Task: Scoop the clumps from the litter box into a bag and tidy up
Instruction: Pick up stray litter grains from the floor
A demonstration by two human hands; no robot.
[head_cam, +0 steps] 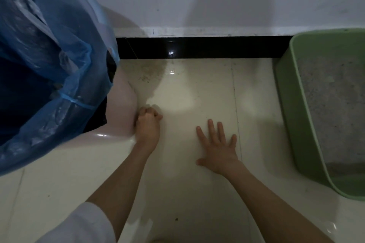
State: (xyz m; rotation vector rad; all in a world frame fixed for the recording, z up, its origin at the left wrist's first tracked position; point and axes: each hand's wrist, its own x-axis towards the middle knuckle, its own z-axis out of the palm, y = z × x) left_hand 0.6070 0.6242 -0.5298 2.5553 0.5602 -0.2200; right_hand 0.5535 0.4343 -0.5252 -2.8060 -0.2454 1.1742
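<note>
The green litter box (pixel 288 108) stands on the floor at the right, with grey litter (pixel 335 104) inside it. At the left a pale bin (pixel 122 102) holds a blue plastic bag (pixel 51 61) as a liner, its rim folded over the outside. My left hand (pixel 148 124) is curled into a fist against the bin's lower side, and nothing shows inside the fist. My right hand (pixel 219 148) lies flat on the floor tiles with its fingers spread, between the bin and the litter box. No scoop is visible.
Small dark grains (pixel 146 74) are scattered on the cream tiles near the black skirting board (pixel 197 47), under a white wall. A dark speck (pixel 176 219) lies on the floor near my arms. My white sleeve (pixel 83 225) shows at the bottom left.
</note>
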